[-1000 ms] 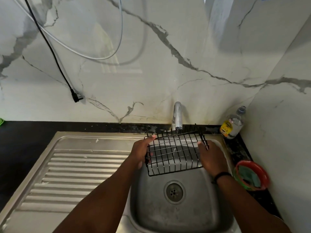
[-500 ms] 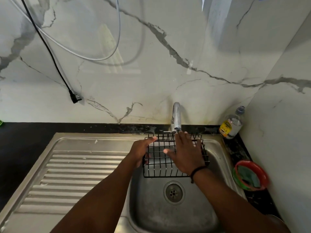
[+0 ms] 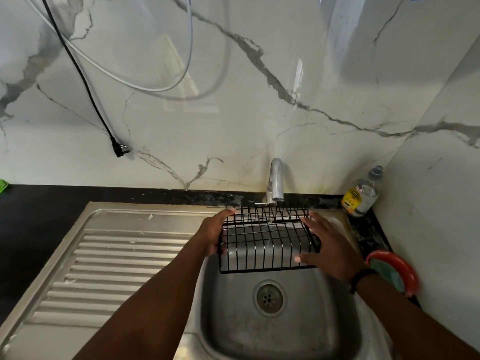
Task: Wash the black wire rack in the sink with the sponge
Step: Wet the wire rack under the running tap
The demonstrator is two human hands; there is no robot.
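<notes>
Hands [image 3: 330,245] hold black wire rack [image 3: 265,242] over sink [image 3: 298,341].

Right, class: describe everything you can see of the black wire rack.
The black wire rack is a box-shaped grid of thin dark metal rods with upright prongs along its far edge. It is held level over the sink basin under the tap. The left hand grips its left end; the right hand rests on its right end.
</notes>
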